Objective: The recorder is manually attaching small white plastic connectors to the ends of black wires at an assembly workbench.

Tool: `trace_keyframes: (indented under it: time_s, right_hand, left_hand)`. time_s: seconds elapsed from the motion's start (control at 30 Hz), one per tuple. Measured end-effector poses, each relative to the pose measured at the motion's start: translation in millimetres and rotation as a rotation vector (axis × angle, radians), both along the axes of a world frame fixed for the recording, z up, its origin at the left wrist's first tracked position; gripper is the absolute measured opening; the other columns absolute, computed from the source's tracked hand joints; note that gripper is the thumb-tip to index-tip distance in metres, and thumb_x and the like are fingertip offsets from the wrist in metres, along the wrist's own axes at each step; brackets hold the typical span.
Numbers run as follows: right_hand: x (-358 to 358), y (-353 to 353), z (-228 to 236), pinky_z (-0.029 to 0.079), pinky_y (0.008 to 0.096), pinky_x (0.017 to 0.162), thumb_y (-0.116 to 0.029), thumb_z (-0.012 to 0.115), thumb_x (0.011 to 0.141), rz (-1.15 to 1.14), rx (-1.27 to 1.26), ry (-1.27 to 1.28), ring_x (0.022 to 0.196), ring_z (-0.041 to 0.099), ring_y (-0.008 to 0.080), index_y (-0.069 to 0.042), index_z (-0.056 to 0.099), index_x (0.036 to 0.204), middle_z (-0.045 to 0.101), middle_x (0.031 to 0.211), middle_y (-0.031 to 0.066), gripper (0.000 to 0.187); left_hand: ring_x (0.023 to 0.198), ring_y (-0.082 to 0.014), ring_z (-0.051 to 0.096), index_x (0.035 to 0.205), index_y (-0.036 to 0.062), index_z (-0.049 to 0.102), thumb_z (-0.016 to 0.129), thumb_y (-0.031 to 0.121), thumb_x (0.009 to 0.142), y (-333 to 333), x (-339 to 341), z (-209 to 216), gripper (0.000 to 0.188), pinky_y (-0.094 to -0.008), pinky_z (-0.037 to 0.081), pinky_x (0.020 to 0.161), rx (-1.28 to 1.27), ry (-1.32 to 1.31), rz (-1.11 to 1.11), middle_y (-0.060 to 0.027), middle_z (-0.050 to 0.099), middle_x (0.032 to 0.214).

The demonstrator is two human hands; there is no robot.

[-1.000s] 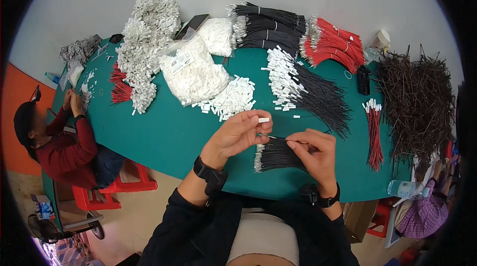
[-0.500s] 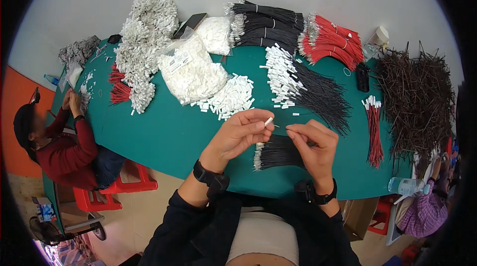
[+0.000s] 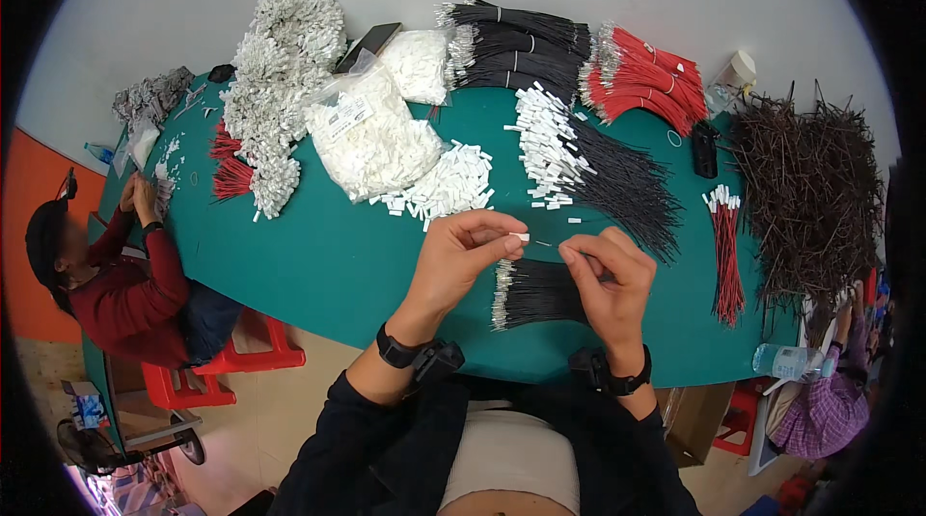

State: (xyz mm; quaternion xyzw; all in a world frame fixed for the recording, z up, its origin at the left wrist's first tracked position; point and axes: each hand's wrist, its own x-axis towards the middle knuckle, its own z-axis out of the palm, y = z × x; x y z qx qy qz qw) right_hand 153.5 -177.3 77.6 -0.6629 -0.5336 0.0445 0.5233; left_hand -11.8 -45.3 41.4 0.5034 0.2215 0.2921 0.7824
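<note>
Far left: orange panel (image 3: 46, 289). Lower left: red stools (image 3: 262, 354), pale floor (image 3: 289, 400). Centre: green tabletop (image 3: 318, 275); above it, left hand (image 3: 458, 260) pinching white connector (image 3: 521, 237); thin wire (image 3: 544, 244), tip just beside connector; right hand (image 3: 612, 275) closed on wire. Upper right: grey wall (image 3: 772, 5). Lower right: clear bottle (image 3: 783, 363).

1. Bright, even light covers the green table (image 3: 309, 265); its source is out of view.
2. Shadows on the table are soft.
3. Above the table, the thin wire (image 3: 544, 244) barely resolves.
4. Fisheye distortion curves the table's edges; black corners surround it.
</note>
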Motion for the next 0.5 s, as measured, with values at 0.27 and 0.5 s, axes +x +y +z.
trace_keyframes:
  time_s: [0.27, 0.5]
  right_hand:
    - [-0.8, 0.7, 0.3, 0.037, 0.0334, 0.058, -0.001, 0.079, 0.082, -0.007, -0.006, 0.000, 0.059, 0.049, 0.0188, -0.004, 0.074, 0.086, 0.051, 0.064, 0.0043, 0.008]
    - [-0.3, 0.7, -0.3, 0.041, 0.0336, 0.064, -0.001, 0.080, 0.082, 0.008, -0.012, 0.015, 0.067, 0.059, 0.0200, -0.005, 0.074, 0.087, 0.065, 0.074, 0.0054, 0.008]
  left_hand:
    - [0.088, -0.0146, 0.073, 0.109, -0.0030, 0.075, 0.076, -0.002, 0.091, -2.0, 0.2, 0.5, 0.018, -0.0278, 0.058, 0.082, 0.049, 0.027, 0.020, -0.0096, 0.077, 0.096]
    - [0.088, -0.0147, 0.073, 0.109, -0.0031, 0.075, 0.077, -0.001, 0.091, -2.2, 0.3, -0.1, 0.019, -0.0277, 0.058, 0.083, 0.016, 0.031, 0.023, -0.0101, 0.077, 0.096]
